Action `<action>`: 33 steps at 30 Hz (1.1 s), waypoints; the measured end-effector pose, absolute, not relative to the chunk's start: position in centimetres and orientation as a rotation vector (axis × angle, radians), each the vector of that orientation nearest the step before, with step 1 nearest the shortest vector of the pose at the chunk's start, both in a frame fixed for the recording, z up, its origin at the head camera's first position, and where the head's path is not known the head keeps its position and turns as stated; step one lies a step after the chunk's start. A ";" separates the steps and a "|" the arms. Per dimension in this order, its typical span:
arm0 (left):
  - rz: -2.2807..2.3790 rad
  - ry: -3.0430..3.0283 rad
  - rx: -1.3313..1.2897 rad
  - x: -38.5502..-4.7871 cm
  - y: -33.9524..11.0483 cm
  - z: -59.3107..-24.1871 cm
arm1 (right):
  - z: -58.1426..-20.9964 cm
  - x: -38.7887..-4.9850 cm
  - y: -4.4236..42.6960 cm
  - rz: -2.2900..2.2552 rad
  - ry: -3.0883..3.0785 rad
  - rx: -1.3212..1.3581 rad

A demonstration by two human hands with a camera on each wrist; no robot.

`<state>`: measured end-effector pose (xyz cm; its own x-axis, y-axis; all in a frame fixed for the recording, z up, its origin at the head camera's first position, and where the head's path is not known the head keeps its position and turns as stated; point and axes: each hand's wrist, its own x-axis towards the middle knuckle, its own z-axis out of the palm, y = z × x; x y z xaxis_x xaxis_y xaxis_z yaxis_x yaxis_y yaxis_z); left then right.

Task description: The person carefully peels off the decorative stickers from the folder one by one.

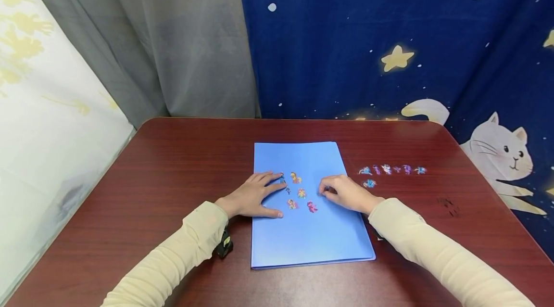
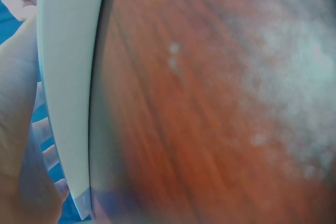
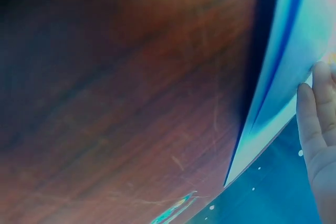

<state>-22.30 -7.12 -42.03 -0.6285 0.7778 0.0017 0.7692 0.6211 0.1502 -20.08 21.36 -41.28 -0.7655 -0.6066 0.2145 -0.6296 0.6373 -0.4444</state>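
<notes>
In the head view a blue folder point(image 1: 311, 242) lies on the table with several small pony stickers on it, among them an orange one point(image 1: 295, 178) and a pink one point(image 1: 312, 207). My left hand point(image 1: 248, 196) rests on the folder's left side, fingers spread, two fingertips at the blue stickers point(image 1: 283, 179). My right hand point(image 1: 348, 194) is over the folder's right side, fingers bent downward; whether they pinch anything is hidden. The left wrist view shows part of the left hand point(image 2: 18, 124) beside the folder edge; the right wrist view shows the right fingers point(image 3: 315, 114) at the folder.
Right of the folder, a row of several blue, purple and white pony stickers point(image 1: 386, 169) lies on the dark red table point(image 1: 173, 167), with another blue one point(image 1: 369, 183) below it. Dark marks point(image 1: 448, 206) are farther right. Curtains hang behind the table.
</notes>
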 end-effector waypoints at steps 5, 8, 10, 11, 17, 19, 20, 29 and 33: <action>0.208 2.769 1.321 -22.2 -7.1 -42.0 | -41.0 -19.9 22.4 0.845 -2.754 1.023; 0.208 2.769 1.318 -22.1 -7.0 -42.0 | -40.8 -19.8 23.4 0.855 -2.726 0.972; 0.207 2.769 1.320 -22.1 -7.0 -42.0 | -40.7 -19.6 24.3 0.849 -2.716 0.929; 0.207 2.768 1.320 -22.0 -7.0 -42.0 | -40.7 -19.6 24.8 0.851 -2.714 0.906; 0.213 2.768 1.317 -21.8 -7.0 -41.9 | -40.9 -19.5 27.6 0.832 -2.716 0.797; 0.219 2.768 1.317 -21.8 -7.0 -41.8 | -40.9 -19.5 28.6 0.822 -2.721 0.774; 0.221 2.767 1.316 -21.7 -6.9 -41.8 | -40.9 -19.5 29.0 0.818 -2.725 0.758; 0.206 2.770 1.306 -21.7 -6.9 -41.8 | -40.8 -19.5 33.0 0.802 -2.824 0.537; 0.206 2.769 1.309 -21.8 -6.9 -41.8 | -40.8 -19.4 34.2 0.799 -2.871 0.470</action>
<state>-21.76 -6.94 -41.75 -0.6342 0.7732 -0.0071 0.7636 0.6277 0.1514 -19.38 34.18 -40.81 -0.9439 -0.2625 0.2005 -0.3283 0.8119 -0.4828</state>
